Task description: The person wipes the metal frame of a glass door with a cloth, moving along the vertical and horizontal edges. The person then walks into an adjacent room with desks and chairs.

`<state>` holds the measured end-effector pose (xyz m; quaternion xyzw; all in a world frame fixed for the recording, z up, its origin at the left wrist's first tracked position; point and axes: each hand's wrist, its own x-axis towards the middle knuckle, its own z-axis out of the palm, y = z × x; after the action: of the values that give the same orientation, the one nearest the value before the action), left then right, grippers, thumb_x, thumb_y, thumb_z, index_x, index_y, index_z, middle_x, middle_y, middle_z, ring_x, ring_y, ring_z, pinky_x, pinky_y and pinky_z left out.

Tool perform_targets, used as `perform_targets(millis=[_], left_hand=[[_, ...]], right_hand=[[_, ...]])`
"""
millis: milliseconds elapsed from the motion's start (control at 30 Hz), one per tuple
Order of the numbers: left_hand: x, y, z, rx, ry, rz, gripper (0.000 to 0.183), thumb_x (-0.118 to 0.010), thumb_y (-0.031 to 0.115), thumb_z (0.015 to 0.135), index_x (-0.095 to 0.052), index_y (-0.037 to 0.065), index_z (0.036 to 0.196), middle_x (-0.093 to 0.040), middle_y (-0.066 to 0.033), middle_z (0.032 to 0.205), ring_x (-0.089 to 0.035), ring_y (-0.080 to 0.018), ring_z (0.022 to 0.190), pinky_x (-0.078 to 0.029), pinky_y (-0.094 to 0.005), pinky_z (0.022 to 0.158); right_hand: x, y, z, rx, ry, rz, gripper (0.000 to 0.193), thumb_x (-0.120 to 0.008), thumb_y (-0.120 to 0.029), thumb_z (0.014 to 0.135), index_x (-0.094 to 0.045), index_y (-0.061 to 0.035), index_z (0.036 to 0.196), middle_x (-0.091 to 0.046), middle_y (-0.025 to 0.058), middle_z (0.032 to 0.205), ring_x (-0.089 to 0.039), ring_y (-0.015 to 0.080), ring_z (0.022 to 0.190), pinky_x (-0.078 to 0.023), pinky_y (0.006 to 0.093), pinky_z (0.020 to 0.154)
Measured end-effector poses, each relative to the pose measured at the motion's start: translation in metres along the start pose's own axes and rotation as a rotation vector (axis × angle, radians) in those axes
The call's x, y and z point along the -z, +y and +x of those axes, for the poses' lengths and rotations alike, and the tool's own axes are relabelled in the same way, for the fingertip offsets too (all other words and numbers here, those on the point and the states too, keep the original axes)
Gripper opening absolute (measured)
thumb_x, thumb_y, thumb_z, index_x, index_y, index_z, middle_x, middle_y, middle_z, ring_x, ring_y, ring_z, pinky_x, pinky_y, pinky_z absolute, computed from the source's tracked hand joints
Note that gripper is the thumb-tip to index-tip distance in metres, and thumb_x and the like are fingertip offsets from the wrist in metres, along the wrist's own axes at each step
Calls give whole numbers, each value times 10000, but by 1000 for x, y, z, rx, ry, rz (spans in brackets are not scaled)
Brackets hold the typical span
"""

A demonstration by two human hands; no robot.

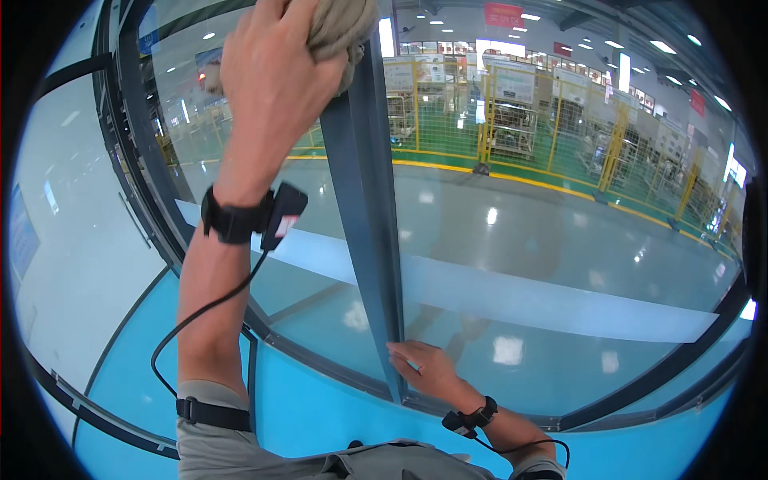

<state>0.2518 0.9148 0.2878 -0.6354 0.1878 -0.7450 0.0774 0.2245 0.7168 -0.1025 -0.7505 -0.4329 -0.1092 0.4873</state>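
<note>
Raised high at the top of the view, my left hand [276, 72] is closed on a bunched grey-beige cloth [342, 24]. The cloth lies against the upper part of a dark grey upright post [364, 200] between glass panes. Lower down, my right hand [432, 370] rests by the foot of that post, fingers stretched out and their tips at its edge. It holds nothing that I can see. A large glass pane [496, 216] with a frosted band [552, 300] spans the right side. Straps with small black devices and cables sit on both wrists.
A dark bottom rail [336, 376] runs under the glass, above a bright blue floor [320, 436]. On the left stands a white panel [72, 200] in a dark frame. Beyond the glass, a yellow mesh fence [552, 120] encloses racks and equipment.
</note>
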Motion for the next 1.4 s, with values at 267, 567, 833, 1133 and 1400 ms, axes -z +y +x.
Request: perform_targets(millis=[267,567,833,1133,1400], left_hand=[[19,40,-36,-28,-379,-35,565,-746,86,708,-676,122,1268,-568,-163,909,-604,-360,888,-468,-466,732],[70,86,-184,238,-839,-391,660,-795,114,685,-632,110,1325,-572,-129,994,-613,-343,891,-490,-440,763],[86,120,-223,1342,-581,-1378,509,-713,91,905,-550,-12,1376,-666,-83,1260,-633,-175,1141,-503,-353,1009],[82,126,-225,1186,-429,-1441,583,-542,260,1057,-346,-14,1534,-532,-131,1435,-538,-180,1277,-442,-350,1074],[67,103,-248,883,-470,-1357,630,-512,353,1072,-320,8,1562,-505,-154,1453,-526,-215,1289,-452,-350,1056]], right_hand=[[-4,-2,-22,3,-72,34,225,-695,-101,913,-687,-26,1125,-721,176,1039,-700,377,880,-580,427,752],[3,-15,5,-95,210,165,543,-731,-73,916,-549,-39,1426,-701,130,1146,-703,203,909,-584,333,789],[17,-53,49,-99,178,628,1043,-791,-344,914,-103,-19,1628,-399,170,1557,-457,234,1390,-412,382,1130],[25,-88,79,-43,243,673,982,-833,-190,870,-209,-2,1603,-492,117,1492,-489,195,1357,-413,351,1118],[51,-103,110,-41,457,428,795,-784,-83,855,-385,19,1535,-623,131,1366,-606,185,1224,-483,347,1040]])
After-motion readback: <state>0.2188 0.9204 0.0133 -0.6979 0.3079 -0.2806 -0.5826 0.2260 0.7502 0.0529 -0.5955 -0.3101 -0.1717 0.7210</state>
